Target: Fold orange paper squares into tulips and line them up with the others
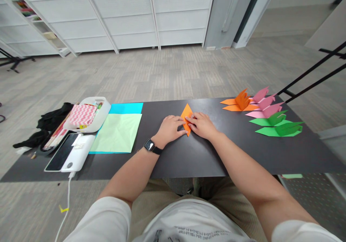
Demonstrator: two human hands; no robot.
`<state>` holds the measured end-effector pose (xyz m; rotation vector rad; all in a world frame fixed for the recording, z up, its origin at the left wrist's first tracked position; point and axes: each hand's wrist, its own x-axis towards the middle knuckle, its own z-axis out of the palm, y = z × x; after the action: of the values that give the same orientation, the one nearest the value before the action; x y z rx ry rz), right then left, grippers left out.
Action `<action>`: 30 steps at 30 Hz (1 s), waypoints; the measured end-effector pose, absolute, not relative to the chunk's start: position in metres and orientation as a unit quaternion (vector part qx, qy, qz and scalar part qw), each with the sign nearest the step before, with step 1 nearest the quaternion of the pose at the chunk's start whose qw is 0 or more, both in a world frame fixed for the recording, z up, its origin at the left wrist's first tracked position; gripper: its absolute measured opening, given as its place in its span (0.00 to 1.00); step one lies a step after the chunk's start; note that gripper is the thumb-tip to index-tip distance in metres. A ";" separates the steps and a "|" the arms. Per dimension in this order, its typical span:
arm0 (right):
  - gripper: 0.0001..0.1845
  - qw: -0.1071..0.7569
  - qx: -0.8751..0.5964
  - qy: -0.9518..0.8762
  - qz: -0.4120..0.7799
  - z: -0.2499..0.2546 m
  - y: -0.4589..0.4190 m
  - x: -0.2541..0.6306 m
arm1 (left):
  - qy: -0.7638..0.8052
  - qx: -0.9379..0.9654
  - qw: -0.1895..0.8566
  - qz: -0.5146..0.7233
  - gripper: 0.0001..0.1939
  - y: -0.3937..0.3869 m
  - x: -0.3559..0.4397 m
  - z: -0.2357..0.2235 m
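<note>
A folded orange origami paper (187, 110), shaped like a narrow diamond, lies on the dark table (162, 162) in front of me. My left hand (171, 128) grips its left edge, the thumb near the lower tip and the fingers at the middle. From the other side my right hand (201, 126) presses its fingertips onto the paper's right half. The fingers of both hands partly cover the middle of the paper, so its inner folds are hard to make out.
Folded orange (238, 103), pink (266, 105) and green (281, 128) paper figures stand at the right. Light green sheets (117, 132) lie over blue paper (127, 108) at the left, beside a white basket (104, 108), a phone (62, 152), a white power bank (78, 153) and black cloth (55, 117).
</note>
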<state>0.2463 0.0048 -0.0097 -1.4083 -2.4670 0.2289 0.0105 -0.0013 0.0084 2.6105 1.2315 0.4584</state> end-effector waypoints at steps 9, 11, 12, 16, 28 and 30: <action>0.18 0.233 -0.453 -0.850 0.134 -0.016 0.013 0.258 | 0.425 0.889 0.095 0.140 0.17 -0.002 0.011 0.010; 0.17 0.228 -0.447 -0.856 0.125 -0.017 0.013 0.258 | 0.422 0.891 0.093 0.138 0.17 -0.002 0.011 0.011; 0.17 0.223 -0.448 -0.858 0.117 -0.018 0.012 0.257 | 0.420 0.893 0.091 0.138 0.17 -0.002 0.011 0.011; 0.19 0.199 -0.455 -0.864 0.088 -0.018 0.010 0.255 | 0.416 0.895 0.084 0.138 0.18 -0.002 0.011 0.010; 0.18 0.185 -0.459 -0.865 0.076 -0.017 0.013 0.252 | 0.427 0.888 0.095 0.140 0.17 -0.003 0.013 0.007; 0.18 0.183 -0.458 -0.866 0.076 -0.017 0.014 0.252 | 0.426 0.888 0.095 0.142 0.17 -0.003 0.013 0.007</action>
<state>0.2524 0.0136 -0.0174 -1.2923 -2.4441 0.2139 0.0134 -0.0032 0.0068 2.6346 1.2640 0.4212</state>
